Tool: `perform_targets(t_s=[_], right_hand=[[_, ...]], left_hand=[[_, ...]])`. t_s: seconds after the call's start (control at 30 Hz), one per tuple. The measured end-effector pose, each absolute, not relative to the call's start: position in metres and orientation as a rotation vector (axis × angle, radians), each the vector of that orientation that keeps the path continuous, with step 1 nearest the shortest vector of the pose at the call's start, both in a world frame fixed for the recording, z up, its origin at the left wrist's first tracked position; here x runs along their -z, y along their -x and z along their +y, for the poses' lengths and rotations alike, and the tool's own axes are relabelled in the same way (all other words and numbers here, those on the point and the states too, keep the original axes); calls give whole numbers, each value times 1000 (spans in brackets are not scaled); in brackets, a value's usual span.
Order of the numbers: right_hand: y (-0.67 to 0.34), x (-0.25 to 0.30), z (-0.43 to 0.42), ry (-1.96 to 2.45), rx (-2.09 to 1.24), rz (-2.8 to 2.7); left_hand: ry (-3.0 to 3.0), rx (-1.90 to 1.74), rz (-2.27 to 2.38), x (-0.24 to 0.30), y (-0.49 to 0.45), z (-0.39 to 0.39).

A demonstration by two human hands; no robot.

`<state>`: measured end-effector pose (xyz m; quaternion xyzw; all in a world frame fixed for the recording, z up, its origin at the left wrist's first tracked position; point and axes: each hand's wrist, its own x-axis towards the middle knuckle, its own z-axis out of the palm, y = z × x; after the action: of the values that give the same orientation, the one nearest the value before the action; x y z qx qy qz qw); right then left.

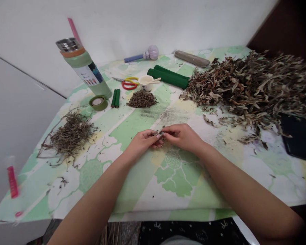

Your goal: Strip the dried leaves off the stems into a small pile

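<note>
My left hand (145,140) and my right hand (183,136) meet over the middle of the tablecloth, fingertips close together. Between them is a small clump of dried leaf (160,133), partly hidden by the fingers. The left fingers curl under it with the thumb on top, while the right thumb and forefinger pinch it. Beyond the hands lies a heap of dark crumbled bits (142,99). A tangle of dry stems (72,132) lies to the left. To the right spreads a large pile of dried, curled leaves (247,85).
A green bottle (100,81) stands at the back left near a tape roll (103,103) and two slim green rolls (115,98). Farther back are scissors (129,84), a white cup (144,84), larger green rolls (168,76) and a wooden block (192,59). A black phone (299,139) lies right.
</note>
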<state>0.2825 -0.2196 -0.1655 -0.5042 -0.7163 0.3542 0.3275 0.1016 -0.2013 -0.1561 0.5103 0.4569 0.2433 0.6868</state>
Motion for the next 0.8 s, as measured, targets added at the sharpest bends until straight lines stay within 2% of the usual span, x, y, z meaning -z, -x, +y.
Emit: perform_targets(t_s=[0.8], right_hand=[[-283,164,-220,1328,-961,-1864]], left_hand=[[-1145,-547,1037,156,-102,-201]])
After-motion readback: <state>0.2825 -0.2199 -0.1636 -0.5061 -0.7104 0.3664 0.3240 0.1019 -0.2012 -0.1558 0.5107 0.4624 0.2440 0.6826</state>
